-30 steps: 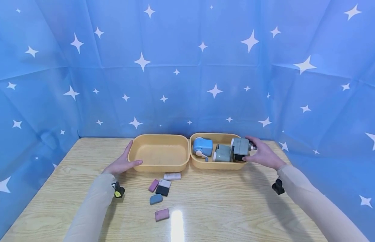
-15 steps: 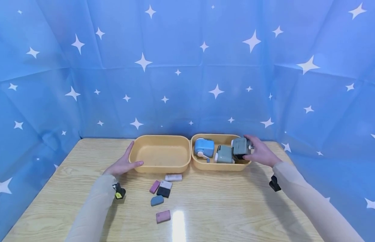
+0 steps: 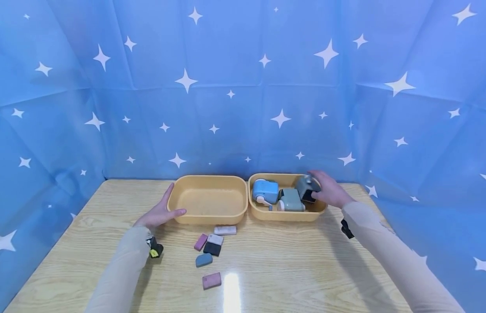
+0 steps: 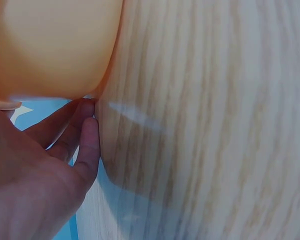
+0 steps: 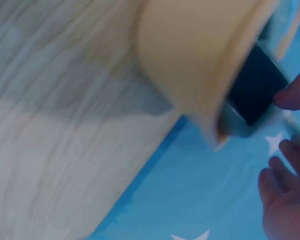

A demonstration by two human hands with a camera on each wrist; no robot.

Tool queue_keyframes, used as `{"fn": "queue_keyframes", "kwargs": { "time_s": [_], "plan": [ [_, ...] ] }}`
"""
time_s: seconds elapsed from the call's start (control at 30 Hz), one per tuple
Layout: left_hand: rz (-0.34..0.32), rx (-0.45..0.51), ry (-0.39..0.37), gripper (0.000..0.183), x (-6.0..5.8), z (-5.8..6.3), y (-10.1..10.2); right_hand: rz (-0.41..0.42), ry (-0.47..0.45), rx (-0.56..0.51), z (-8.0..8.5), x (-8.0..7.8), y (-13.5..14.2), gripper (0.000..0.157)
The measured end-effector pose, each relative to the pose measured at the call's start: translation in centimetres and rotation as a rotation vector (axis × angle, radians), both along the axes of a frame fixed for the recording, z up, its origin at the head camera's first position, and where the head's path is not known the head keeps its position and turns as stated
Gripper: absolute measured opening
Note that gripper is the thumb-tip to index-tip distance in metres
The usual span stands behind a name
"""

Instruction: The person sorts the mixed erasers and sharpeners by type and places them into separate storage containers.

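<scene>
My left hand (image 3: 158,214) grips the left end of a yellow plastic bin (image 3: 209,219), thumb over its rim and fingers along the outer wall. My right hand (image 3: 332,191) holds a dark grey crank pencil sharpener (image 3: 304,187) by its sides, tilted, within the right end of a second yellow bin (image 3: 282,215). In the right wrist view its black face (image 5: 257,85) shows past the bin wall, with the thumb on its edge. Beside it in that bin lie a grey-green sharpener (image 3: 292,201) and a blue sharpener (image 3: 266,190) with a crank handle.
On the wooden table (image 3: 282,265) before the left bin lie several small eraser-like blocks: a white one (image 3: 225,230), a black and white one (image 3: 212,248), a blue one (image 3: 204,260) and a pink one (image 3: 212,281). A starry blue curtain (image 3: 227,108) stands behind.
My right hand has moved left and slightly back, and the dark grey sharpener has turned and shifted further into the right bin. The left hand stays at the left bin.
</scene>
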State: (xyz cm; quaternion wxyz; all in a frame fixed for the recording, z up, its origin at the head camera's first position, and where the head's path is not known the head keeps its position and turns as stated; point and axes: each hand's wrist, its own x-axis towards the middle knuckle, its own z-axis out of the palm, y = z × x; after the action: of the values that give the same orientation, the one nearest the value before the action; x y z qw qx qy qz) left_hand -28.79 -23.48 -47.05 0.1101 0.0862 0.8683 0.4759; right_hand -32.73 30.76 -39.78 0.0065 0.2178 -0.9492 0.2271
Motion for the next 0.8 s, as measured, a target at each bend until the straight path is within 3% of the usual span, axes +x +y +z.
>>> {"fn": "queue_keyframes", "kwargs": {
  "time_s": [0.17, 0.37, 0.57, 0.8],
  "plan": [
    [-0.002, 0.009, 0.009, 0.113, -0.3, 0.0, -0.2, 0.009, 0.055, 0.002, 1.2, -0.1, -0.9, 0.076],
    [-0.001, 0.011, 0.003, 0.113, 0.0, 0.9, 0.0, 0.036, 0.071, -0.012, 2.1, 1.2, -2.4, 0.061],
    [0.000, 0.012, -0.007, 0.113, 0.0, 0.9, 0.1, 0.067, 0.054, -0.015, 1.9, 2.7, -3.5, 0.057],
    [-0.011, 0.015, -0.002, 0.113, 0.0, -0.1, -0.1, 0.110, 0.075, -0.041, 1.3, 3.9, -4.9, 0.050]
  ]
}}
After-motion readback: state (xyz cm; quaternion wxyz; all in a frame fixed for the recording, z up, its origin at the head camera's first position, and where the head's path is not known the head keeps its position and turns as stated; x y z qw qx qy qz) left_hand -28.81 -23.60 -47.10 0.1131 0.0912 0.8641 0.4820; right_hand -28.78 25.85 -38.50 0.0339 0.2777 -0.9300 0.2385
